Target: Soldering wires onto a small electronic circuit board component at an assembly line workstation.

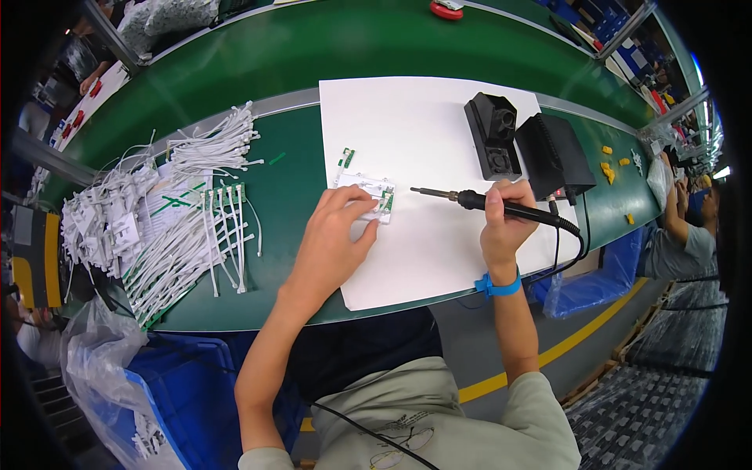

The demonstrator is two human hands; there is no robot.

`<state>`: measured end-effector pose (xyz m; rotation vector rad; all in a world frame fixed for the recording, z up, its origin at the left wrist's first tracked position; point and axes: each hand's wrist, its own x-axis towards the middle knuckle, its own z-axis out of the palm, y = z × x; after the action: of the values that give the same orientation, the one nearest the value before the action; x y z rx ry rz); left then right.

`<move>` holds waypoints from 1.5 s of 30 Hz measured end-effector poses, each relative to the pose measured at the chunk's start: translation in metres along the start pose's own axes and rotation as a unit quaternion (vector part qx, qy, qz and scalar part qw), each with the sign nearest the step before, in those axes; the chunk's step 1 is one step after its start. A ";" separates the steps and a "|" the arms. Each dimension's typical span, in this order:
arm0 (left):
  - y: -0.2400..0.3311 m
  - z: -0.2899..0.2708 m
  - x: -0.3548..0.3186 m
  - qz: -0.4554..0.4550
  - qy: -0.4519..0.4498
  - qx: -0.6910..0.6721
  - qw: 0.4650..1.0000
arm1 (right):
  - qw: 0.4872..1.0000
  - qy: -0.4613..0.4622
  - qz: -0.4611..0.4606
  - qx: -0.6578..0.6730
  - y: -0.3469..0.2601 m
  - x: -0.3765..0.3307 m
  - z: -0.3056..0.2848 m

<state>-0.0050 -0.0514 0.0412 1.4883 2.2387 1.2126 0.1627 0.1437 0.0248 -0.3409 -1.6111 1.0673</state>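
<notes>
My right hand [507, 223] is closed round the black handle of a soldering iron [478, 200], whose tip points left, a short way from a small white plastic part [356, 185]. A green circuit board [387, 200] sits at the right end of that part. My left hand [338, 233] rests over the white part, thumb and fingertips pressed on it beside the board. Another small green board [348, 154] lies just beyond it. All this is on a large white sheet [407, 266]. A blue band [501, 285] circles my right wrist.
Bundles of white cables [180, 266] and white plastic parts [102, 219] cover the bench's left. A black iron stand [493, 141] and black box [556, 153] stand at the right, near yellow pieces [608, 172]. Behind runs a green conveyor [376, 47]. A blue crate [184, 392] stands lower left.
</notes>
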 end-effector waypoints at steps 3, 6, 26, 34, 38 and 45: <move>0.002 -0.015 0.001 -0.009 -0.025 -0.002 1.000 | 1.000 0.001 -0.015 -0.010 0.000 0.001 0.001; -0.008 -0.014 -0.001 0.020 -0.011 0.037 0.999 | 1.000 0.013 -0.001 0.005 0.003 0.002 0.001; 0.002 0.022 -0.014 -0.078 0.124 0.130 0.981 | 0.991 -0.085 0.097 -0.038 -0.047 0.030 0.052; -0.004 0.031 -0.017 -0.054 0.168 0.108 0.978 | 0.995 -0.049 -0.045 -0.073 -0.013 -0.009 0.057; -0.004 0.030 -0.018 -0.051 0.180 0.121 0.975 | 0.983 -0.048 -0.105 -0.142 -0.015 -0.008 0.057; -0.007 0.029 -0.019 -0.043 0.188 0.124 0.973 | 0.974 -0.088 -0.124 -0.166 -0.013 -0.007 0.060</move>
<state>0.0158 -0.0528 0.0124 1.3072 2.7605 1.3217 0.1162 0.1041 0.0318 -0.2607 -1.9396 0.6520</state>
